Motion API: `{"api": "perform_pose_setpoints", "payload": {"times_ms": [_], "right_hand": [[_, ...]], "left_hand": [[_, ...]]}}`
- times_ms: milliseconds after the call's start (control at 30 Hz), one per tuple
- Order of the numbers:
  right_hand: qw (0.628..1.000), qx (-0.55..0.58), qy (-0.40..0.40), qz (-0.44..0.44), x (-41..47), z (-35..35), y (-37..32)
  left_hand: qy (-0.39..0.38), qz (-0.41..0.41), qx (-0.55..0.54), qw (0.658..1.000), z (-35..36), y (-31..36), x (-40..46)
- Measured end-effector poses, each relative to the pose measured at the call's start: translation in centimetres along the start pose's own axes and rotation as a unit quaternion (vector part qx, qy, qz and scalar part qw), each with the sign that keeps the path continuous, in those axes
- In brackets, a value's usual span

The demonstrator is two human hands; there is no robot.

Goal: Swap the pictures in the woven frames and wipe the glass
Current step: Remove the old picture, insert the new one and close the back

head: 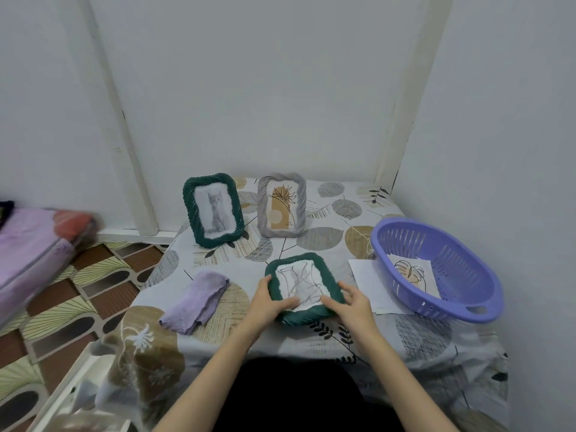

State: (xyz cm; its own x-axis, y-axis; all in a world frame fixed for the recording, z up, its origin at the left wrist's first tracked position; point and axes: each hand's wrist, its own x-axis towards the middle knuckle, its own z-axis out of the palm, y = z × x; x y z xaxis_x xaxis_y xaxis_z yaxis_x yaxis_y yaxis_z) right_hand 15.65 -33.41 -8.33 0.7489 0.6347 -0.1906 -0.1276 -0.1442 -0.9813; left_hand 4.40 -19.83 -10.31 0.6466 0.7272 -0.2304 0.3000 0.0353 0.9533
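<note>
A green woven frame (318,260) with a sketchy grey picture lies flat on the table in front of me. My left hand (268,302) grips its left near edge, thumb on the rim. My right hand (352,302) rests on its right near corner, fingers spread over the rim. At the back a second green woven frame (187,207) with a cat picture stands upright. Beside it, a grey woven frame (300,207) stands with a plant drawing. A folded lilac cloth (194,302) lies left of my hands.
A purple plastic basket (461,275) at the right holds a leaf print (411,271) and sits partly on white paper (364,282). The table has a leaf-patterned cloth (420,335). Walls close in behind and right. A pink mattress (28,247) lies on the floor at left.
</note>
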Motion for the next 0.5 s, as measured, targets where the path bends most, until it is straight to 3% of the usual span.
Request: {"api": "perform_pose_setpoints", "payload": {"times_ms": [100, 167, 267, 500], "right_hand": [[0.991, -0.126, -0.035, -0.018, -0.5, -0.9, 1.3], [0.962, -0.266, -0.024, -0.053, -0.6, -1.1, 2.1], [0.891, -0.446, -0.024, -0.080, -0.1, -0.9, 2.8], [0.815, -0.567, -0.044, -0.113, 0.3, -1.6, 2.3]], "left_hand": [[0.003, 0.023, 0.233, 0.972, -1.1, -1.0, 0.4], [-0.035, 0.041, 0.333, 0.941, -1.6, -1.6, 0.7], [-0.063, 0.070, 0.405, 0.910, -1.8, -2.3, 0.8], [-0.023, 0.103, 0.519, 0.848, -2.3, -2.4, 0.7]]}}
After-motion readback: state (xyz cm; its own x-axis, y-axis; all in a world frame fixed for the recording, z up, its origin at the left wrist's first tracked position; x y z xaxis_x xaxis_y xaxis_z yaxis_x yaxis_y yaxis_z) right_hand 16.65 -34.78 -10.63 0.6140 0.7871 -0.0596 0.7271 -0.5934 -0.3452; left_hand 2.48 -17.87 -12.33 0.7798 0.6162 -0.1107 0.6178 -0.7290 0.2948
